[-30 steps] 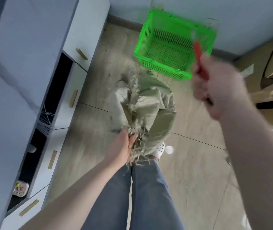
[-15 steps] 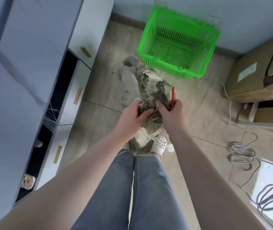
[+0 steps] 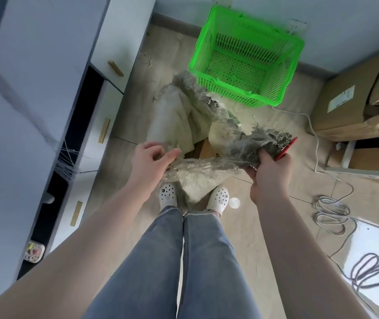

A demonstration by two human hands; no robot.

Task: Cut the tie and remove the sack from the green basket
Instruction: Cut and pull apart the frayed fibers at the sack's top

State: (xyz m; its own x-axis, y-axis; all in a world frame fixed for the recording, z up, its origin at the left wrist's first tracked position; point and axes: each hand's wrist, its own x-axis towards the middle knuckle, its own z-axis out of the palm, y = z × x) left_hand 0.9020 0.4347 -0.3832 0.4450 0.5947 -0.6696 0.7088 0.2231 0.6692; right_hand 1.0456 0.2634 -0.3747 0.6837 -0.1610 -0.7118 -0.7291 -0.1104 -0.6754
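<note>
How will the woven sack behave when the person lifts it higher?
The sack is probably floppy: it sags and folds between the left hand and right hand. Its frayed edge may shed threads. It looks light, seemingly empty.

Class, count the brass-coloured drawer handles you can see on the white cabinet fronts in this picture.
4. One handle sits nearest the basket, a second on the next front down, a third lower still, and a fourth shows past the sack. Others may be hidden.

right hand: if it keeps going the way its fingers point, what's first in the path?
The right hand points up-frame and slightly left, already gripping the sack with a red tool. Beyond the sack, the green basket is probably next; depth is unclear.
</note>
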